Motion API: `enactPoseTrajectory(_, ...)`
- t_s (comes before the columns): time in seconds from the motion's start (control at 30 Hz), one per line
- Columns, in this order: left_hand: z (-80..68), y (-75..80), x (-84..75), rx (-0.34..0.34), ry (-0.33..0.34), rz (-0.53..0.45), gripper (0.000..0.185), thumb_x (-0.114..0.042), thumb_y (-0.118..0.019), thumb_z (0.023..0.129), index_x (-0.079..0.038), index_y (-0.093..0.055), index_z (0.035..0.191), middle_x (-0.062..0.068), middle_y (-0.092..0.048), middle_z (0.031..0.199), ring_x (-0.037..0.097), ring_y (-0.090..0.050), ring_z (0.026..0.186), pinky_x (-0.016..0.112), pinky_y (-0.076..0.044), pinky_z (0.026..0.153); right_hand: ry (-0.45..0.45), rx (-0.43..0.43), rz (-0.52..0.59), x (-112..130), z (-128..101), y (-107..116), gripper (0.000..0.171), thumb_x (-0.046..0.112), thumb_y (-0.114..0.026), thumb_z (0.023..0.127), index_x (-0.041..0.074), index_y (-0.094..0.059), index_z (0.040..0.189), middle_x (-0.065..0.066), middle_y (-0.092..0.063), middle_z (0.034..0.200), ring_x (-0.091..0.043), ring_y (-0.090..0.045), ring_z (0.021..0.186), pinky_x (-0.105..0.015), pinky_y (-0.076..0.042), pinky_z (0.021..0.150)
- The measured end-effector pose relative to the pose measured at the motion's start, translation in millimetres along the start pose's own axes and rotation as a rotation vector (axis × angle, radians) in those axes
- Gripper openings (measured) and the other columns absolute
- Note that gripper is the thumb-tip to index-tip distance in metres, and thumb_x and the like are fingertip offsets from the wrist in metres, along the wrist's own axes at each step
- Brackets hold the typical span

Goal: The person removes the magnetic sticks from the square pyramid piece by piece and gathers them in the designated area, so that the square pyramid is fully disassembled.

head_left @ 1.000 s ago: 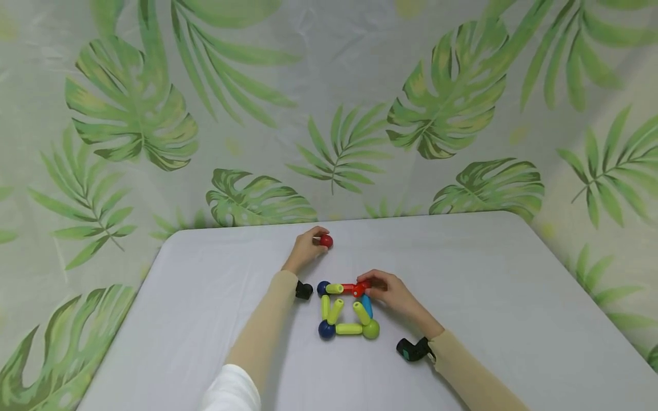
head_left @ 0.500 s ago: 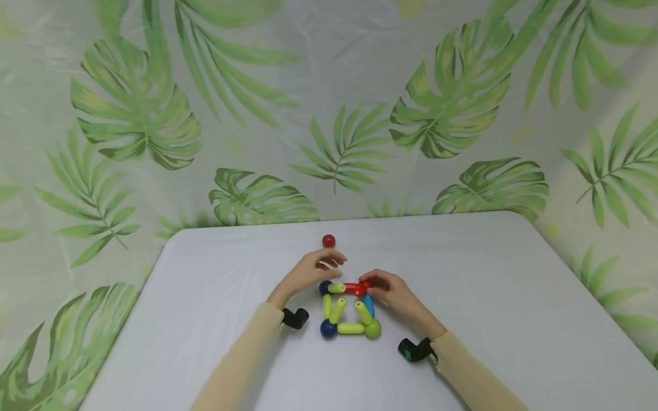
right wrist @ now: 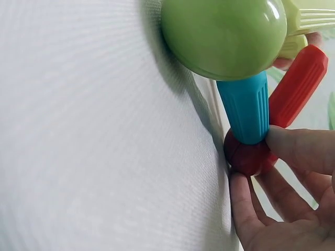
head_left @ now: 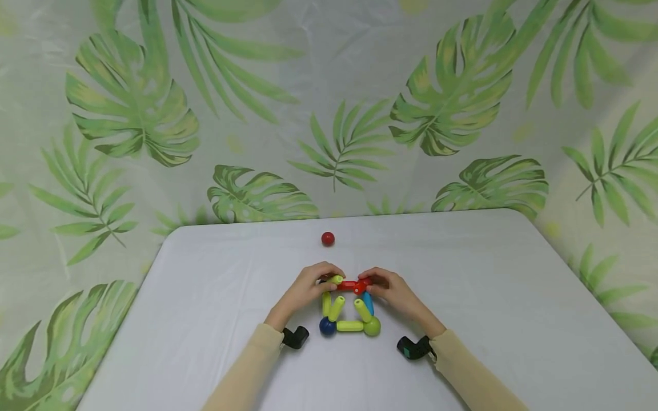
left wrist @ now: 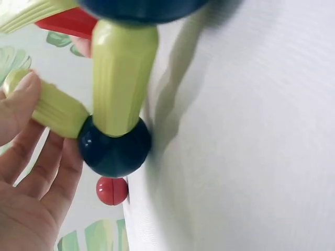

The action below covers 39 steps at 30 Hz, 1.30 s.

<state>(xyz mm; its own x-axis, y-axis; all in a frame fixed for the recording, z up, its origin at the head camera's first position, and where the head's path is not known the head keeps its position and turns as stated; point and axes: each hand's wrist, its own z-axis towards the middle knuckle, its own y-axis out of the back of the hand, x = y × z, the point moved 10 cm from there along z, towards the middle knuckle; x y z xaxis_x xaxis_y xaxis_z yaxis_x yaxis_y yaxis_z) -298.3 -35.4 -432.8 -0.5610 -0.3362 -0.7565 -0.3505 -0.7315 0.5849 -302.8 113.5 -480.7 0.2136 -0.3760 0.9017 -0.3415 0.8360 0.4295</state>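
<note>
A toy frame of rods and balls lies on the table, its near side a yellow-green rod (head_left: 349,326) between a dark blue ball (head_left: 328,326) and a green ball (head_left: 372,326). At its far left corner my left hand (head_left: 308,283) pinches an upward-slanting yellow-green rod (left wrist: 60,110), which joins another dark blue ball (left wrist: 115,149). My right hand (head_left: 398,292) holds the dark red ball (right wrist: 248,154) at the far right corner, thumb and fingers around it. A blue rod (right wrist: 245,107) and a red rod (right wrist: 299,86) meet at that ball.
A loose red ball (head_left: 328,238) sits beyond the frame, near the far edge of the white-covered table (head_left: 462,257). Two more yellow-green rods slant up from the near corners. A leaf-patterned cloth (head_left: 339,137) hangs behind the table.
My left hand has let go of the loose red ball at the back and come nearer, onto the yellow-green rod at the far left corner. The right hand has stayed at its corner.
</note>
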Motion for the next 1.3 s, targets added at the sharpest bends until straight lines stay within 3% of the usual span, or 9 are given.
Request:
enactPoseTrajectory(0.23,3.6,3.9,-2.2,-0.060,-0.036,0.052,0.023,-0.004,-0.063,0.091,-0.006,-0.065,0.114,0.005,-0.064,0.108,0.018,-0.058,0.096,0.029,-0.050,0.084,0.002,-0.005,-0.006,1.4,0.5,0.7,0.024,0.006,-0.058,0.095,0.005,-0.062,0.119,-0.011,-0.061,0.119,-0.028,-0.057,0.108,-0.046,-0.045,0.094)
enactPoseTrajectory(0.43,7.3,24.0,7.5,-0.139,0.014,0.065,0.030,0.000,-0.066,0.088,-0.006,-0.065,0.117,0.006,-0.065,0.106,0.019,-0.060,0.092,0.030,-0.052,0.080,-0.035,-0.017,-0.006,-0.5,0.7,0.6,0.025,0.005,-0.058,0.094,0.007,-0.062,0.119,-0.009,-0.060,0.120,-0.026,-0.056,0.108,-0.045,-0.045,0.095)
enactPoseTrajectory(0.57,4.3,54.3,30.3,-0.203,0.110,0.130,0.028,0.000,-0.069,0.085,-0.006,-0.066,0.112,0.009,-0.066,0.102,0.022,-0.061,0.092,0.035,-0.051,0.082,-0.041,-0.020,0.009,-0.3,0.5,0.2,0.025,0.005,-0.058,0.094,0.006,-0.062,0.119,-0.009,-0.060,0.120,-0.027,-0.056,0.108,-0.045,-0.044,0.095)
enactPoseTrajectory(0.67,-0.7,80.1,54.6,-0.226,0.219,0.211,0.023,0.000,-0.071,0.084,-0.007,-0.067,0.106,0.010,-0.066,0.099,0.025,-0.061,0.093,0.040,-0.050,0.083,-0.027,-0.018,0.015,1.0,-0.2,0.0,0.025,0.005,-0.058,0.094,0.004,-0.062,0.119,-0.011,-0.060,0.120,-0.028,-0.056,0.109,-0.045,-0.044,0.095)
enactPoseTrajectory(0.8,-6.5,101.9,88.7,-0.187,0.350,0.293,0.020,0.000,-0.069,0.085,-0.007,-0.067,0.104,0.014,-0.065,0.102,0.030,-0.060,0.099,0.043,-0.047,0.088,-0.017,-0.015,0.009,5.4,-1.7,0.3,0.024,0.005,-0.058,0.095,0.003,-0.062,0.118,-0.013,-0.060,0.119,-0.029,-0.056,0.109,-0.045,-0.044,0.095)
enactPoseTrajectory(0.93,-8.2,108.6,108.5,-0.127,0.423,0.343,0.021,0.001,-0.067,0.086,-0.004,-0.067,0.106,0.015,-0.063,0.104,0.031,-0.058,0.101,0.043,-0.045,0.089,-0.012,-0.015,0.003,0.1,0.1,-0.2,0.024,0.007,-0.060,0.094,0.004,-0.062,0.118,-0.011,-0.060,0.119,-0.028,-0.056,0.110,-0.044,-0.045,0.095)
enactPoseTrajectory(1.17,-6.3,111.2,112.5,-0.104,0.437,0.351,0.027,0.003,-0.068,0.085,-0.002,-0.066,0.111,0.017,-0.061,0.106,0.034,-0.055,0.103,0.045,-0.044,0.091,-0.031,-0.025,0.013,-1.8,-0.2,-0.2,0.024,0.007,-0.060,0.094,0.008,-0.063,0.117,-0.008,-0.060,0.119,-0.026,-0.056,0.110,-0.044,-0.044,0.096)
enactPoseTrajectory(1.3,-6.9,109.4,99.3,-0.164,0.358,0.317,0.031,0.001,-0.070,0.084,-0.002,-0.065,0.114,0.019,-0.060,0.108,0.037,-0.052,0.106,0.049,-0.040,0.093,-0.028,-0.024,0.016,-3.2,-1.1,-0.4,0.024,0.007,-0.060,0.094,0.007,-0.063,0.117,-0.008,-0.060,0.120,-0.027,-0.055,0.111,-0.044,-0.044,0.096)
